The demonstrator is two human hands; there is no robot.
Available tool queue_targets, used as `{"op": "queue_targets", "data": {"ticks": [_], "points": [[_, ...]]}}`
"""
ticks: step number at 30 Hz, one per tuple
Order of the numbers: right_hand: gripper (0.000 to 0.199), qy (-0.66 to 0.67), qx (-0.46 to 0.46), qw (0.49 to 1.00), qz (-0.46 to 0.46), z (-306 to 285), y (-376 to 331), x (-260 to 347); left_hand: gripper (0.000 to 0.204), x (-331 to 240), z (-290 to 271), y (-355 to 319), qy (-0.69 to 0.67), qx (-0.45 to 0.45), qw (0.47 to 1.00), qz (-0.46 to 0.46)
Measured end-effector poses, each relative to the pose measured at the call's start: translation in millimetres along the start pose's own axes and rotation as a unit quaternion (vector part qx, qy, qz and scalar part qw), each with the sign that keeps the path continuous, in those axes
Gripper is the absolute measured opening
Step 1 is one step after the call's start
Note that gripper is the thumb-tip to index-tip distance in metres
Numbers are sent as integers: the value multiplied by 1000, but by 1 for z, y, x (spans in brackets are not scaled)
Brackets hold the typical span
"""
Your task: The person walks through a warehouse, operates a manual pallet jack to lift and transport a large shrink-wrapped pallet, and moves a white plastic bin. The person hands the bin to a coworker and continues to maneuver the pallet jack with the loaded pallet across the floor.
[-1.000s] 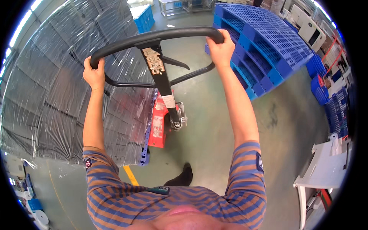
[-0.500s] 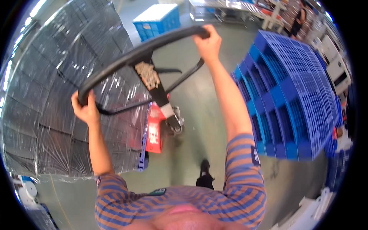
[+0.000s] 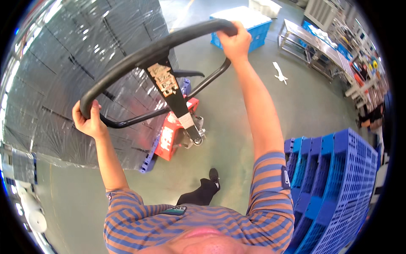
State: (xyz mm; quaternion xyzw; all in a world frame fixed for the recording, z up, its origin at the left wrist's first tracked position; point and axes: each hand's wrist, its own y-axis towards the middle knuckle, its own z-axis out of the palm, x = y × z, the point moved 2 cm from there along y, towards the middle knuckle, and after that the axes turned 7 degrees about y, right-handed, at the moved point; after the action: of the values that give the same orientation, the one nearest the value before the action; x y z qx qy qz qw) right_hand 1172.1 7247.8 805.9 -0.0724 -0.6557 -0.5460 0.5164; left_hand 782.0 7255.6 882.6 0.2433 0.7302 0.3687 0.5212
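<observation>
Both my hands grip the black loop handle (image 3: pixel 127 63) of a red pallet jack (image 3: pixel 170 137). My left hand (image 3: pixel 89 122) is wrapped round the handle's lower left end, and my right hand (image 3: pixel 237 41) closes on its upper right end. A black lever (image 3: pixel 189 73) sticks out inside the loop, beside a worn label on the stem. Beyond the handle, at the left, stands a tall load of dark boxes (image 3: pixel 63 84) wrapped in clear film. A purple pallet edge (image 3: pixel 149 156) shows under the load, next to the jack's red body.
Blue and purple plastic pallets (image 3: pixel 330 182) are stacked close at my right. Ahead are a blue crate (image 3: pixel 258 36) with a white top and a metal table (image 3: pixel 315 48). A white scrap (image 3: pixel 279 74) lies on the floor. Another person (image 3: pixel 374 114) is at the far right.
My view has turned left relative to the surroundings: the pallet stack, crate and table now sit further right. The jack and load have swung slightly. Both hands keep their hold; my feet have stepped.
</observation>
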Motion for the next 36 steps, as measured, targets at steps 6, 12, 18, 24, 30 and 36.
{"op": "queue_targets", "data": {"ticks": [6, 12, 18, 24, 30, 36], "points": [[17, 49, 93, 994, -8, 49, 21, -59, 27, -15, 14, -22, 31, -57, 998, -20], [20, 67, 124, 989, 33, 92, 16, -82, 26, -13, 20, -46, 151, -96, 984, -7], [24, 145, 176, 973, 29, 150, 0, -111, 22, -10, 23, -74, 224, -149, 963, 12], [18, 278, 203, 939, 7, 223, -18, -131, 13, 18, 26, -85, 381, -194, 904, 27], [20, 384, 238, 892, 17, 274, -57, -125, 13, 37, -12, -113, 560, -248, 790, -22], [24, 460, 253, 850, 32, 317, -82, -150, 16, 55, 13, -114, 640, -258, 723, -24]]}}
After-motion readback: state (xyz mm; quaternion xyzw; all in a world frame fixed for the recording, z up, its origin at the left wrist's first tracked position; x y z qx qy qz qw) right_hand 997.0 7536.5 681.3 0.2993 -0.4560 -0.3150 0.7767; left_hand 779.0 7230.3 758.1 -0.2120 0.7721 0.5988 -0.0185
